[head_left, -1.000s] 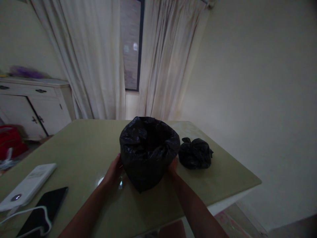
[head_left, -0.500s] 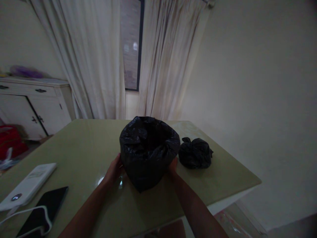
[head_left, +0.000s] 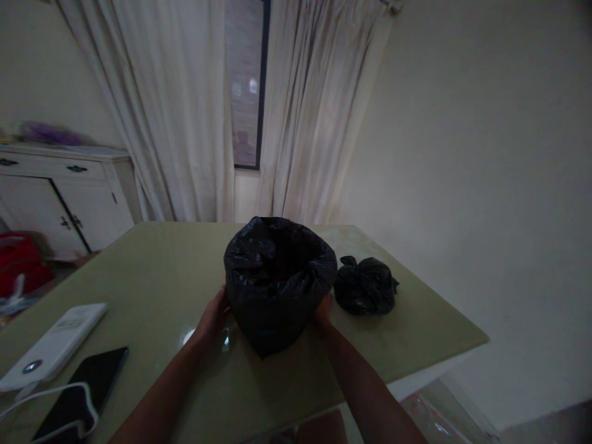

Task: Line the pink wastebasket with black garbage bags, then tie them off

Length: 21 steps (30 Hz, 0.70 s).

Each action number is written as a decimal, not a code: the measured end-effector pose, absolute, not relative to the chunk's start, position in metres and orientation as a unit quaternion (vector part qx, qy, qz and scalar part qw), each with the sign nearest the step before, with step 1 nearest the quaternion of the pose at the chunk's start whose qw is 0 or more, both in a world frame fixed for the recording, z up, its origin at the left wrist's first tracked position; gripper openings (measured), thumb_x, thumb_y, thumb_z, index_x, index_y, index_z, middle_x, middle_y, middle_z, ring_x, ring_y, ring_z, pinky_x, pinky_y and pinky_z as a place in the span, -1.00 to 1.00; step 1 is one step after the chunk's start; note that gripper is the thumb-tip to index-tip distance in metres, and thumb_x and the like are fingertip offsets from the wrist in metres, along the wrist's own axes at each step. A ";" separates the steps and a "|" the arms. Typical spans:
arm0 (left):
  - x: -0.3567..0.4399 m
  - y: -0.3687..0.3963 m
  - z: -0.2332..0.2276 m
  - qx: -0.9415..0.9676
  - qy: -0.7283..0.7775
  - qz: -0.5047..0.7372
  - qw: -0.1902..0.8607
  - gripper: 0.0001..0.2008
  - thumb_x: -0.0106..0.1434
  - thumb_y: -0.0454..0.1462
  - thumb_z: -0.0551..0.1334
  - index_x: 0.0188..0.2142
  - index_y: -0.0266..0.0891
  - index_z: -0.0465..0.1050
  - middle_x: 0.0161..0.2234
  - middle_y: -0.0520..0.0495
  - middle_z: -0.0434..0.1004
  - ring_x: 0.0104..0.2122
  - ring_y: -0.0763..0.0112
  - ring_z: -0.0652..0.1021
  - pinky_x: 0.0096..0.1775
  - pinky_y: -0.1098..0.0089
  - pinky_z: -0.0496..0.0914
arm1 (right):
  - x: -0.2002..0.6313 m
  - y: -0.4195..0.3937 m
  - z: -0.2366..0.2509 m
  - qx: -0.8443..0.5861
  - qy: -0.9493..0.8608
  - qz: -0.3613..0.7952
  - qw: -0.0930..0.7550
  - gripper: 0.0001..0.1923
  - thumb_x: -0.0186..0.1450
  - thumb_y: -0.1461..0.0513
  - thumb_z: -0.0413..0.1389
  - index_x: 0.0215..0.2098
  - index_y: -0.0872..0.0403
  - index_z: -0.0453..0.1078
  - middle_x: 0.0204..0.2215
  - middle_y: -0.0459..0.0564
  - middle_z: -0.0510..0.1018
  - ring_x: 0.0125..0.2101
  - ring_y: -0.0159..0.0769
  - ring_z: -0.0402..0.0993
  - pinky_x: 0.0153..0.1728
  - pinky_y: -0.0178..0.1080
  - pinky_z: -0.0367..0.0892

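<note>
A small bin lined with a black plastic bag stands upright in the middle of the olive-green table, its mouth open. My left hand presses against its lower left side. My right hand holds its lower right side, mostly hidden behind the bag. A tied black bag bundle lies on the table just right of the bin, untouched.
A white power bank and a black phone joined by a white cable lie at the table's near left. A white cabinet stands at the far left, curtains and a window behind. The table's right edge drops to the floor.
</note>
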<state>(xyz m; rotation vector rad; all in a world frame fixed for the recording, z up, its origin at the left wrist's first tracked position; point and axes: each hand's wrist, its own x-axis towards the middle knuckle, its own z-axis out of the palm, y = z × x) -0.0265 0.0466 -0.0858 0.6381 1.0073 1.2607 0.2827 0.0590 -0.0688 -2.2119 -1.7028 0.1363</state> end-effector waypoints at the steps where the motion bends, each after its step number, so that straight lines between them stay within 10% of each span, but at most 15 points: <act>1: -0.027 0.046 -0.085 0.280 0.443 0.552 0.648 -0.54 0.47 0.09 0.22 0.12 -0.14 0.62 0.27 -0.27 0.65 0.33 -0.04 0.56 0.38 0.00 0.38 | 0.282 0.059 -0.069 -0.779 -0.601 0.048 0.171 -0.41 0.51 0.31 -0.03 0.44 0.03 0.47 0.35 0.19 0.56 0.37 0.09 0.45 0.43 -0.01 0.24; 12: -0.019 0.034 -0.071 0.329 0.503 0.599 0.529 -0.59 0.46 0.06 0.21 0.10 -0.07 0.59 0.18 -0.19 0.69 0.33 -0.11 0.53 0.25 0.02 0.50 | 0.283 0.058 -0.069 -0.775 -0.608 0.050 0.167 -0.46 0.53 0.29 -0.01 0.41 0.07 0.49 0.35 0.25 0.55 0.42 0.04 0.39 0.45 -0.07 0.17; 21: -0.012 -0.033 0.051 0.536 0.425 0.729 0.024 -0.72 0.56 -0.06 0.13 0.08 -0.05 0.54 0.12 -0.18 0.55 0.17 -0.02 0.53 0.26 -0.02 0.42 | 0.281 0.056 -0.068 -0.772 -0.608 0.033 0.185 -0.52 0.53 0.30 0.00 0.30 0.14 0.57 0.22 0.32 0.63 0.30 0.04 0.50 0.34 -0.10 0.26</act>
